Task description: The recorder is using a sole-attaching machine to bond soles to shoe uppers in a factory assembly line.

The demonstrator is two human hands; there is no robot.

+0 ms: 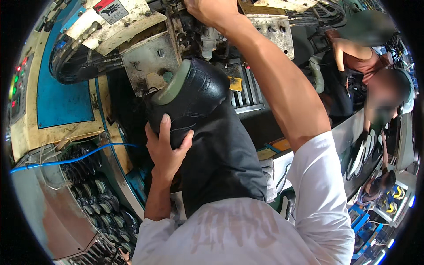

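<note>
My left hand [167,149] is closed around a black leather shoe upper [201,90], thumb and fingers spread along its near end. A pale green shoe last [176,84] shows inside the upper, along its left side. The shoe is tilted above my dark trousers, in front of the machine. At the top edge, my right hand [213,11] reaches into the machine's greasy metal parts [207,42]. The frame cuts its fingers off, so what they touch is hidden.
A cream and blue machine body [66,99] with a button panel [20,88] stands left. A blue hose [84,155] crosses toward me. Racks of black shoes [104,201] are lower left. Co-workers [369,66] stand right, beside a long bench [342,137]. A yellow block [235,84] lies near a metal grate [249,95].
</note>
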